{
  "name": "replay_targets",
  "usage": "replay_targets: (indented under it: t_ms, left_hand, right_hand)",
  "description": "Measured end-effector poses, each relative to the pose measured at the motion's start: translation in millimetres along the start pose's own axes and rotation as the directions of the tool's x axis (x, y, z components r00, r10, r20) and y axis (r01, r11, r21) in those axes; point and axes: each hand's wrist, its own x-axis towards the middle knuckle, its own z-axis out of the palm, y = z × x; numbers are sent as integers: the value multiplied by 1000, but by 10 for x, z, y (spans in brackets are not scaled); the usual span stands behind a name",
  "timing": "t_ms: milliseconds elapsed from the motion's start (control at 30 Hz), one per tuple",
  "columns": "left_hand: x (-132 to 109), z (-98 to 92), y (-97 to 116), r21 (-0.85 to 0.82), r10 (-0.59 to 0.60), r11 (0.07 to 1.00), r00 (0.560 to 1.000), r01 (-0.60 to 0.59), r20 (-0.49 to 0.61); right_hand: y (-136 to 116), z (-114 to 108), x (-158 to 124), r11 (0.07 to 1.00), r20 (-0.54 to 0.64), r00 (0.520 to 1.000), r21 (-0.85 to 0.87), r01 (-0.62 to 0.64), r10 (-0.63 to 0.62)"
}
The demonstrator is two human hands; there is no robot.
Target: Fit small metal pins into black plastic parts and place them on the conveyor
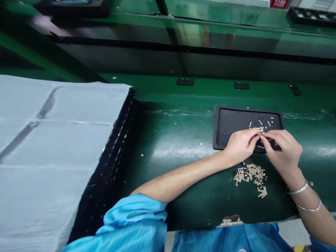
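Well, at the desk's (183,140) left edge a white sheet (52,140) covers a stack of black trays (112,147). Toward the right sits a shallow black tray (228,122) w/ a few loose bits. Over its near edge the left hand (240,145) & right hand (282,148) meet, fingertips pinched narrow on one tan piece (260,130). Just below, a pile of tan pieces (250,175) lies by the desk's front edge. Risk, imo: the piece is tiny, so a slip loses it in the pile; a wrist or the bracelets (301,196) could sweep pieces off the edge.
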Motion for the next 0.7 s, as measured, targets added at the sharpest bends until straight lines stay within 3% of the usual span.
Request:
replay_targets:
  t_ms: [100, 300, 400, 500, 700]
  left_hand:
    - [3, 2, -2, -23, -13, 1000, 1000, 13, 1]
    - [53, -53, 18, -241, -69, 967, 996, 81, 58]
    - [79, -81, 12, -431, -84, 895, 992, 115, 89]
    - [109, -92, -20, -606, -118, 778, 986, 167, 120]
    - [146, -109, -54, -712, -126, 652, 963, 261, 238]
  right_hand:
    - [3, 9, -8, 1000, 25, 1000, -9, -7, 7]
    - [2, 37, -7, 1000, -30, 999, 10, -15, 16]
    - [59, 30, 15, 998, -80, 995, 10, -65, 65]
    - [149, 14, 39, 990, -52, 989, 8, -141, 141]
    - [142, -35, 72, 939, 27, 962, 212, -272, 273]
